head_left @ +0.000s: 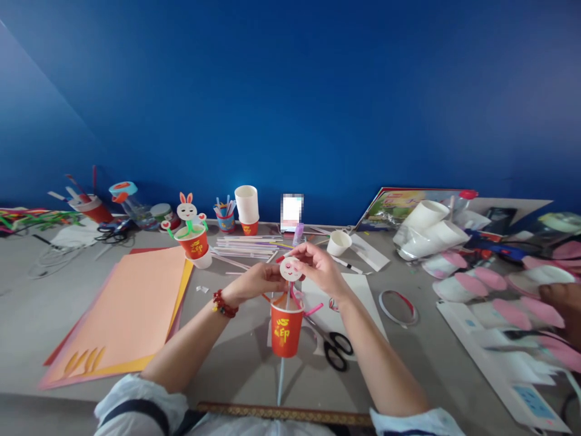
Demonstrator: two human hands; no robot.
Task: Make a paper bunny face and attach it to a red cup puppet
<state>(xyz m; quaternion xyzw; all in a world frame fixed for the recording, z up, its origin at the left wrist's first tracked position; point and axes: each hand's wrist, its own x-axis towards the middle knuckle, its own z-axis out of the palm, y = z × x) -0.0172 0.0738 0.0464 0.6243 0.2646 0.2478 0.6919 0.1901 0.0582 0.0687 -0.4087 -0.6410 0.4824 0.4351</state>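
A round white paper face [289, 272] with a drawn smile sits above a red paper cup [285, 330] with yellow lettering. My left hand [259, 281] grips the face's left edge, fingers closed, while my right hand [320, 269] pinches it at the right. Pink and orange strips stick out of the cup's mouth. Below the cup a pale straw [280, 381] extends toward me. Beside it on the table are black-handled scissors [336, 351] and a white paper sheet [363, 297] with a drawing partly showing. My fingertips partly hide the face's edges.
Stacked coloured paper [145, 297] lies at left, with a finished rabbit cup [195, 247] behind it. Loose straws [247, 247], a stack of white cups [246, 206] and a tape roll [397, 307] surround the work. Another person's hand [560, 309] is at far right among pink-and-white cups.
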